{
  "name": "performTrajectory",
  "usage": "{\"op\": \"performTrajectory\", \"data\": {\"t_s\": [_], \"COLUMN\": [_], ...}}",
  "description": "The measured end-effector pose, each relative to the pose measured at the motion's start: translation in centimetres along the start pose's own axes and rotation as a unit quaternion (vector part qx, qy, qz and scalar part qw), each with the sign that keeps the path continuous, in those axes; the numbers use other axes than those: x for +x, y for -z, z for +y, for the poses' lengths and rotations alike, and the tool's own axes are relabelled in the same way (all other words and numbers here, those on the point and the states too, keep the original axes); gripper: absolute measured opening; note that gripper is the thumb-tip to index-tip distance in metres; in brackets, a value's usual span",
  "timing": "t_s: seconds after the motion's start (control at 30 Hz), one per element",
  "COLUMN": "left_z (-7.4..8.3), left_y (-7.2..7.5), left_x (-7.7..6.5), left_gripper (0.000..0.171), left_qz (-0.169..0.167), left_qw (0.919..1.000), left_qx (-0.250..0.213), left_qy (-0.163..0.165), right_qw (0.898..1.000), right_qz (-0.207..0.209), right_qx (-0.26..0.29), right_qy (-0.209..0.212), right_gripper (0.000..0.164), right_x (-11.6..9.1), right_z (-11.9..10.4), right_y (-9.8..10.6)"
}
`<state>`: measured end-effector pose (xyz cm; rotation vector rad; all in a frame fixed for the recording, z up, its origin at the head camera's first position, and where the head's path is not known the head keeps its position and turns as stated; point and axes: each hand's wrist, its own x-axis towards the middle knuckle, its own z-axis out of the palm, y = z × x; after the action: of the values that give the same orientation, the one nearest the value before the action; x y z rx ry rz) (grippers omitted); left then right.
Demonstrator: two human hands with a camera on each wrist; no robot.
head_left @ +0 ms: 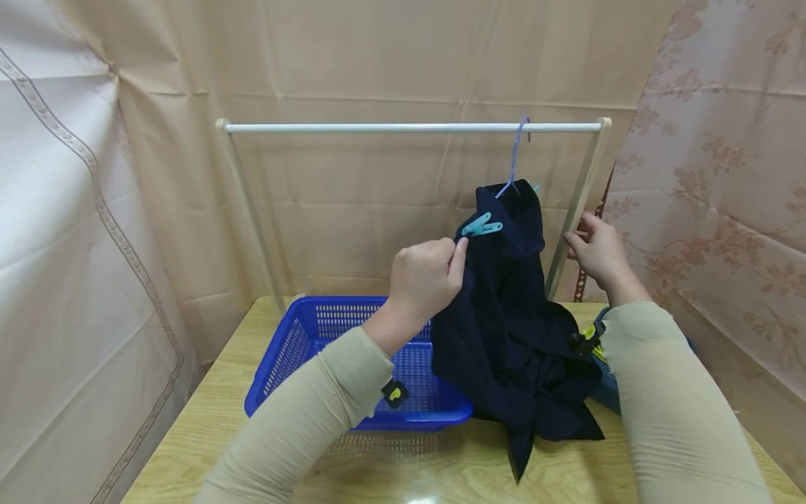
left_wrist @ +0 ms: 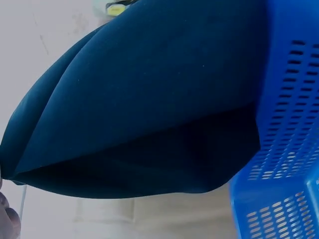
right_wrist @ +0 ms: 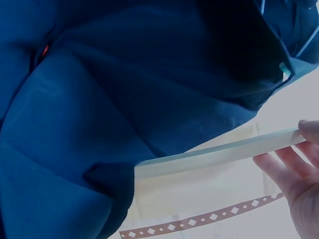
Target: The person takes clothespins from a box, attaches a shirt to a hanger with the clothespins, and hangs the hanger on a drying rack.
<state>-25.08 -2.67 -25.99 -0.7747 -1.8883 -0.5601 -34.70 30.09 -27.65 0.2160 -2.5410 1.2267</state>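
Observation:
A dark navy garment (head_left: 504, 301) hangs from a light purple hanger (head_left: 515, 154) hooked over the rack's bar; its lower folds spill onto the table and over the basket's right rim. One turquoise clothespin (head_left: 481, 225) sits at its upper left, and a bit of a second clothespin (head_left: 536, 187) shows at the right. My left hand (head_left: 425, 280) pinches the garment's upper left edge just under the first clothespin. With thumb and fingers on either side, my right hand (head_left: 599, 250) holds the right post (right_wrist: 214, 154) of the rack, beside the garment.
A blue plastic basket (head_left: 302, 301) stands on the wooden table (head_left: 189, 434), left of the garment. The rack's white bar (head_left: 378, 128) spans above, with its left post (head_left: 255, 224) behind the basket. A blue-green item (head_left: 607, 392) lies partly hidden by the right sleeve. Curtains surround the table.

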Motion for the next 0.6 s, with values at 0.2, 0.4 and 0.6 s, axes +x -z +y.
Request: {"op": "performTrajectory", "data": {"t_s": [0.2,0.4,0.6], "left_z": [0.9,1.8,1.4], "left_y": [-0.6,-0.5,0.2], "left_x": [-1.1,-1.5,-1.5], "left_gripper": [0.045,0.044,0.044], "left_qz": [-0.051,-0.128,-0.135], "left_qw": [0.9985,0.9892,0.9887], "left_qx": [-0.005,-0.035,-0.018], "left_qy": [0.022,0.063,0.061], "right_qw": [1.000,1.000,1.000], "right_qz": [0.002,-0.002,-0.003], "right_qx": [-0.001,0.001,-0.023], "right_qy": [0.000,-0.003,0.011], "right_gripper": [0.062,0.063,0.059], "right_x": [0.0,0.0,-0.2], "right_z": [-0.1,0.0,-0.2], "right_y": [0.0,0.0,0.2]}}
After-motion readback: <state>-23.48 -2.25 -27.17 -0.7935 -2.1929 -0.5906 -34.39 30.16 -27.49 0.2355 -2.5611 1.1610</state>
